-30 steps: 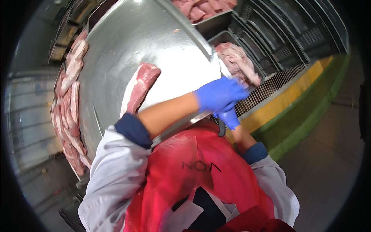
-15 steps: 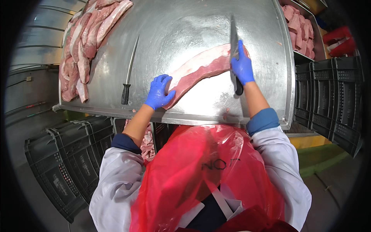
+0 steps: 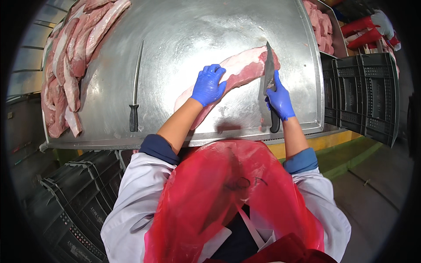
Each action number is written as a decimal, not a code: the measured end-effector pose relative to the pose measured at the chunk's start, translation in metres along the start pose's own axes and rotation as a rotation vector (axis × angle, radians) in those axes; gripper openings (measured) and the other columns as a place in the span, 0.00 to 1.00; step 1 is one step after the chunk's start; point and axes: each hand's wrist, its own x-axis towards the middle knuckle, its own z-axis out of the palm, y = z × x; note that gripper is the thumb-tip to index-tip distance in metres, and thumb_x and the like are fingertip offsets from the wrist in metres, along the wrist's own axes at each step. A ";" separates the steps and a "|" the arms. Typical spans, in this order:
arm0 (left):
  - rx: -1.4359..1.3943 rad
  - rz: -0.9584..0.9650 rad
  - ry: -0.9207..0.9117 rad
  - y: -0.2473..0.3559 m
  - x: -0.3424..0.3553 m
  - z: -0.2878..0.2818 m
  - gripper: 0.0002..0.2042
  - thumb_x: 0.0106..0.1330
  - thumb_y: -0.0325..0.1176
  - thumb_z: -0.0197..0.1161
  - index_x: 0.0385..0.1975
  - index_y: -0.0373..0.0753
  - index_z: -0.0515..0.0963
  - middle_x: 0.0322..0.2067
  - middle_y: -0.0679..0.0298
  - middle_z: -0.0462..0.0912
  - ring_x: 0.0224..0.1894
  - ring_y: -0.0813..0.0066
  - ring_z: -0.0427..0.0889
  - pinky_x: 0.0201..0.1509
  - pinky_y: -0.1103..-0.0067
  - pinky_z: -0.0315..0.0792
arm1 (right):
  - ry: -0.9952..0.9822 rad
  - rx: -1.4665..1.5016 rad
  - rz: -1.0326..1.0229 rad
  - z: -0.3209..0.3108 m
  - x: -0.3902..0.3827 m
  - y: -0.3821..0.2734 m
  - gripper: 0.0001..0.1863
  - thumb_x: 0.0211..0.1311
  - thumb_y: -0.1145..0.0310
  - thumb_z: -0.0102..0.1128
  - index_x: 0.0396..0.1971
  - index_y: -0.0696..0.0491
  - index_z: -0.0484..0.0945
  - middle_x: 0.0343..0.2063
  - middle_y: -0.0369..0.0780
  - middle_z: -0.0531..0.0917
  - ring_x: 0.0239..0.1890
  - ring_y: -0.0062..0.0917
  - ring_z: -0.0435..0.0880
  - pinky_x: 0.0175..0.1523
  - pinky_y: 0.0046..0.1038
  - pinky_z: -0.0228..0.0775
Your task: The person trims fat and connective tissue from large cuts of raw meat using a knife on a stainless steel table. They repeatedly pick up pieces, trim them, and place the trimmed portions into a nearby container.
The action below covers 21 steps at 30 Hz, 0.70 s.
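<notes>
My left hand (image 3: 208, 86), in a blue glove, grips across a long pale-and-pink strip of meat (image 3: 244, 65), thumb on its near side and fingers over the far part. At the strip's right end, my right hand (image 3: 279, 99), also gloved, holds a knife (image 3: 269, 59) with a black handle, its blade lying crosswise at the meat. Both are on a steel table (image 3: 175, 30). To the left lie a thin honing rod (image 3: 139, 72) with a black handle and a pile of several meat strips (image 3: 76, 50).
A metal bin (image 3: 335, 41) of pink cuts stands beyond the table's right edge, beside black crates (image 3: 359, 92). More crates (image 3: 74, 193) sit below the table's left side. A co-worker (image 3: 364, 30) in red and white shows at the top right.
A second ago both hands were by the right-side containers, off the strip. Since half a second ago, my left hand moved right along the meat and the knife came slightly toward me.
</notes>
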 end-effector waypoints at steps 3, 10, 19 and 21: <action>0.005 0.012 -0.053 0.002 0.009 0.003 0.19 0.60 0.37 0.64 0.51 0.41 0.76 0.51 0.54 0.75 0.52 0.50 0.74 0.54 0.60 0.70 | 0.055 -0.080 0.016 -0.007 0.050 -0.004 0.44 0.61 0.73 0.52 0.78 0.42 0.49 0.24 0.44 0.82 0.21 0.26 0.81 0.27 0.30 0.75; 0.040 -0.011 -0.037 0.002 0.010 0.006 0.20 0.60 0.38 0.65 0.51 0.40 0.76 0.49 0.52 0.76 0.50 0.49 0.74 0.54 0.59 0.71 | -0.053 0.115 0.114 0.011 -0.035 -0.024 0.44 0.63 0.73 0.50 0.78 0.42 0.45 0.37 0.52 0.85 0.29 0.31 0.87 0.37 0.34 0.79; 0.128 -0.102 0.006 0.021 0.013 0.020 0.20 0.61 0.41 0.66 0.48 0.36 0.76 0.46 0.46 0.75 0.47 0.44 0.75 0.52 0.56 0.71 | -0.316 0.246 0.154 -0.036 -0.119 -0.019 0.45 0.64 0.78 0.49 0.79 0.37 0.44 0.27 0.42 0.82 0.25 0.23 0.80 0.33 0.29 0.76; 0.245 -0.207 -0.096 0.033 0.031 0.026 0.19 0.60 0.42 0.65 0.44 0.35 0.76 0.43 0.47 0.76 0.46 0.45 0.75 0.51 0.56 0.71 | -0.244 0.354 0.058 -0.065 -0.131 0.010 0.45 0.64 0.79 0.49 0.79 0.37 0.45 0.24 0.40 0.81 0.22 0.22 0.79 0.31 0.27 0.75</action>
